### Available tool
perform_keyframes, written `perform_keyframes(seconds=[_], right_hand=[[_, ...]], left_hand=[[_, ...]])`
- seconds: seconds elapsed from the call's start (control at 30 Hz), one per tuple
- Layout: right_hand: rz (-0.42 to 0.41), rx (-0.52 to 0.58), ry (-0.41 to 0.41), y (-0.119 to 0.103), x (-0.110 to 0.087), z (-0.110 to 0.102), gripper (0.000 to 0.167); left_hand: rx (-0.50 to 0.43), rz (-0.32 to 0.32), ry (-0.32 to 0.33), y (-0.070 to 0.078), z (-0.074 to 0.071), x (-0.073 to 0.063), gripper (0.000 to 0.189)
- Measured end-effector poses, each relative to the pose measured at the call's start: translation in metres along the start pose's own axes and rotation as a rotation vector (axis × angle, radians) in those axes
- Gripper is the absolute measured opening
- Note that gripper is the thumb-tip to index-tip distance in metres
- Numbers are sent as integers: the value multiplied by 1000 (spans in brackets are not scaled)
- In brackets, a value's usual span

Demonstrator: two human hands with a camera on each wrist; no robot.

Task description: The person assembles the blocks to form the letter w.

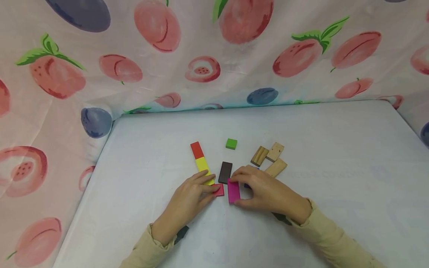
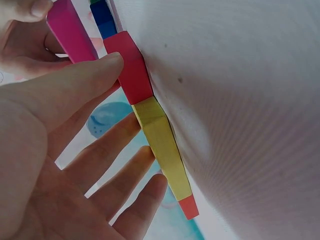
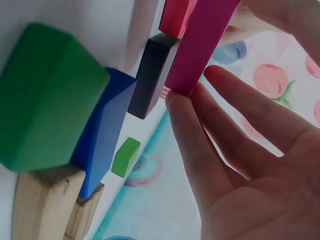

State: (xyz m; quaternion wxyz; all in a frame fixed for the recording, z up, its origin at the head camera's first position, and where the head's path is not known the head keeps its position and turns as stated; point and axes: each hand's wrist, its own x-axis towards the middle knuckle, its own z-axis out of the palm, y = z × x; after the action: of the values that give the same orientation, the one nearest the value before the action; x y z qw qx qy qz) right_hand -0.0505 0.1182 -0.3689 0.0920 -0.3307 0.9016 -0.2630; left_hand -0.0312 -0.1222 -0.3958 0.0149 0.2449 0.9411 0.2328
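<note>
My left hand (image 1: 191,193) pinches a pinkish-red block (image 2: 129,67) between thumb and index finger, low on the white table. Its other fingertips rest along the side of the yellow (image 2: 162,145) piece beyond. In the head view, a red block (image 1: 197,150) continues that line at its far end. My right hand (image 1: 268,190) grips a magenta block (image 1: 234,191) between thumb and fingertips, just right of the pinkish-red one. Behind the magenta block lies a dark block (image 1: 225,172). Close to the right hand are a blue block (image 3: 107,132) and a green block (image 3: 50,100), mostly hidden in the head view.
A small light green block (image 1: 231,143) lies farther back. Bare wooden blocks (image 1: 259,155) are grouped at the right, beyond the right hand. A fruit-printed cloth (image 1: 201,44) hangs behind and to the left of the white tabletop (image 1: 335,149).
</note>
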Motion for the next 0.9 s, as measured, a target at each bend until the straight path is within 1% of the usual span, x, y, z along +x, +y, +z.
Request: perform_keyframes(seconds=[0.27,0.53,0.9], right_hand=[[-14,-41,43,4,6,-2,45],[12,-23,40,5,15,-8,47],[24,-13,66,7,25,-17,47]], left_hand=[[10,1,-2,0,0,0,29],[11,-2,-1,1,-1,0,29],[-2,-7,-1,1,-1,0,29]])
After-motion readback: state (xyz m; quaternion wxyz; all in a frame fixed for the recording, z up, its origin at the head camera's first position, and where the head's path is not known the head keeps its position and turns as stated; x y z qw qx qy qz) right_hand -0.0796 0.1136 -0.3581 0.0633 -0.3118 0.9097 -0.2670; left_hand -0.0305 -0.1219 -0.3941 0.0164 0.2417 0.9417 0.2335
